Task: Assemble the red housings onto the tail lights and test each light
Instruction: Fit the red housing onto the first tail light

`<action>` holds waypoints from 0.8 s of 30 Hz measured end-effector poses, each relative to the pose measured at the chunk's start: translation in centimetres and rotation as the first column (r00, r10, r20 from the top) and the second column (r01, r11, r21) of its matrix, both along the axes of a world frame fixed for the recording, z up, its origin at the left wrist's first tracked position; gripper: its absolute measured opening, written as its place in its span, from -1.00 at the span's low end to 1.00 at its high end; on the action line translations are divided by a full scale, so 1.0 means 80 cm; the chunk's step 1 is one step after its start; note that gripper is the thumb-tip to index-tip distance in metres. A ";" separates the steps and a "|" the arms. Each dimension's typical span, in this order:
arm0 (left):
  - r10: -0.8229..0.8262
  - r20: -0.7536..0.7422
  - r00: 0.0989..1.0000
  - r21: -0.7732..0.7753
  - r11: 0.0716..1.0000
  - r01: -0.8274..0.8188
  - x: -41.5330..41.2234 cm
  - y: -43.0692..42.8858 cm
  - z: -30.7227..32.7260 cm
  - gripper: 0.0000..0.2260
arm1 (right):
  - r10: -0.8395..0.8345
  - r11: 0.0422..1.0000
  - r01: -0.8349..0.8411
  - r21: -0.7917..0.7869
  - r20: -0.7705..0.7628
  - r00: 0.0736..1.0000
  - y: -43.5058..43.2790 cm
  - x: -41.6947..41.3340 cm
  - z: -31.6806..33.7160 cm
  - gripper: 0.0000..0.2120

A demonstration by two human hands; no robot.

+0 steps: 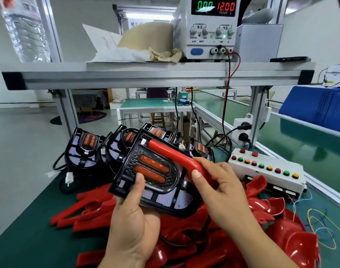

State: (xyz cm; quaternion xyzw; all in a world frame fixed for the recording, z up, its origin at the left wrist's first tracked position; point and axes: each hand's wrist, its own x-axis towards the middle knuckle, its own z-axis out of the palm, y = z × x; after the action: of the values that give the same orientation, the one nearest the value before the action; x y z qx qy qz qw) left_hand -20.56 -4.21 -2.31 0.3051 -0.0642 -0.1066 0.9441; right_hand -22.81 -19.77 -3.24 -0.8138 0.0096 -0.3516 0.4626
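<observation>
Green worktop (20, 229) as I see it. Left of the white button box (271, 178): black tail lights (84, 151) in a row. Before it: heaped red housings (88, 213). Just beside its near right: loose coloured wires (321, 229).

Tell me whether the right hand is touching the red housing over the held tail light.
Touching. The head view shows the right hand pinching the red housing at its lower end.

Tail light (155, 169) hides fingers of the left hand (132, 219).
</observation>
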 end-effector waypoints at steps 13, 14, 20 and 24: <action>-0.122 0.048 0.991 0.016 0.992 0.122 -0.008 0.007 -0.009 -0.58 | 0.264 0.889 -0.260 0.376 0.043 0.964 0.000 -0.005 -0.006 -0.53; -0.157 0.109 0.982 0.073 0.986 0.150 -0.004 0.016 -0.007 -0.49 | 0.279 0.878 -0.283 0.386 0.067 0.958 -0.003 -0.008 -0.005 -0.53; -0.149 0.513 0.845 0.736 0.584 -0.344 0.034 0.077 0.028 -0.30 | 0.236 0.949 -0.246 0.199 0.071 0.969 -0.020 -0.019 -0.001 -0.57; -0.186 0.469 0.863 0.751 0.599 -0.279 0.045 0.056 0.018 -0.19 | 0.221 0.974 -0.220 -0.049 -0.001 0.975 -0.007 -0.016 -0.011 -0.57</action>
State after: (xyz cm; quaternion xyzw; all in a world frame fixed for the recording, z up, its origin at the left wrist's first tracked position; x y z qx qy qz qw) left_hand -16.96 0.29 -0.87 0.7125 -0.2447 -0.0150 0.6575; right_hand -24.10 -20.31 -4.11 -0.8201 -0.0903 -0.3001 0.4788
